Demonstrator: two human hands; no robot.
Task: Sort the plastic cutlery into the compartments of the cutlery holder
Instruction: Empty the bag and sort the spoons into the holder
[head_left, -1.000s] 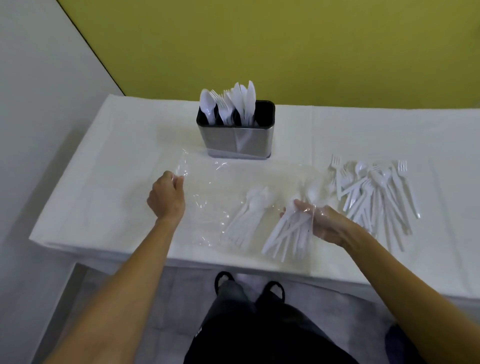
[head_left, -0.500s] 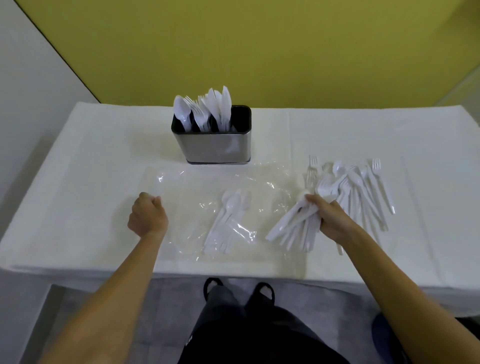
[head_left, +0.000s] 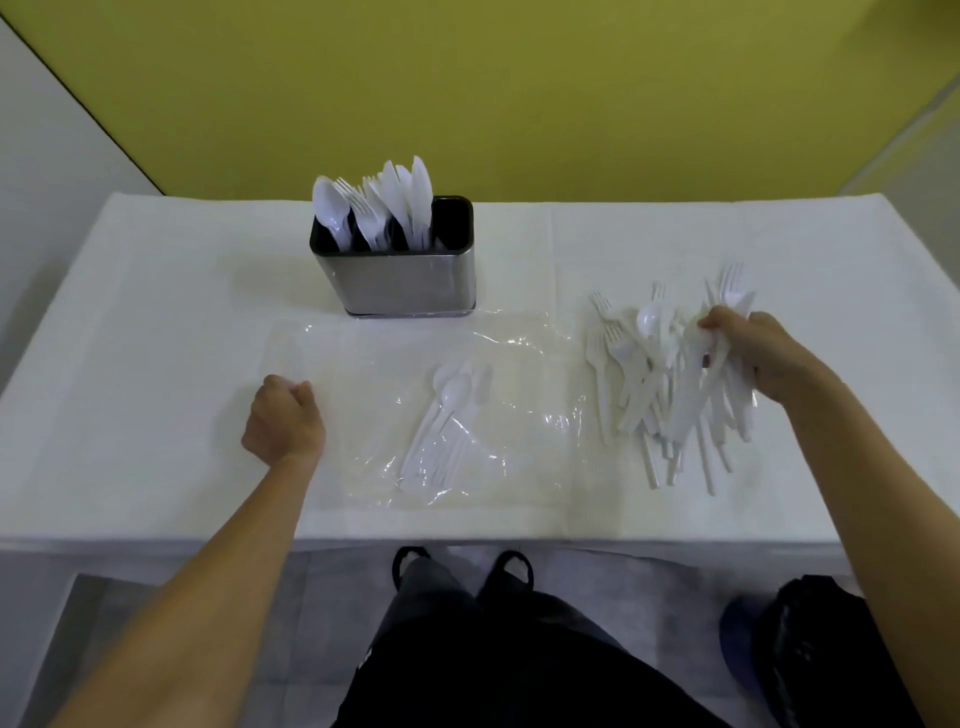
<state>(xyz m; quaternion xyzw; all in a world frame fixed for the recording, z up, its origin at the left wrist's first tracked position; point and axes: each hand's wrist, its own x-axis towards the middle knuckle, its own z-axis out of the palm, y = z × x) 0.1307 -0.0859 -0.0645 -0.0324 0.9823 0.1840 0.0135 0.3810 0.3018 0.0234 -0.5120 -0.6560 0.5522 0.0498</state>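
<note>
A steel cutlery holder (head_left: 410, 280) stands at the back middle of the table, with white spoons, forks and knives upright in its left compartments; its rightmost compartment looks empty. A clear plastic bag (head_left: 426, 405) lies flat in front of it with a small bunch of white spoons (head_left: 441, 431) inside. My left hand (head_left: 283, 418) pinches the bag's left edge. On the right my right hand (head_left: 748, 353) grips a bundle of white cutlery (head_left: 696, 384) over the loose cutlery pile (head_left: 639, 364) of forks, spoons and knives.
The white-covered table (head_left: 156, 312) meets a yellow wall at the back. Its front edge runs just above my legs and black shoes (head_left: 462, 561). A dark bag (head_left: 821, 649) sits on the floor at the lower right.
My right hand has carried the bundle of cutlery out of the bag to the right, onto the loose pile. The left hand has stayed holding the bag's left edge.
</note>
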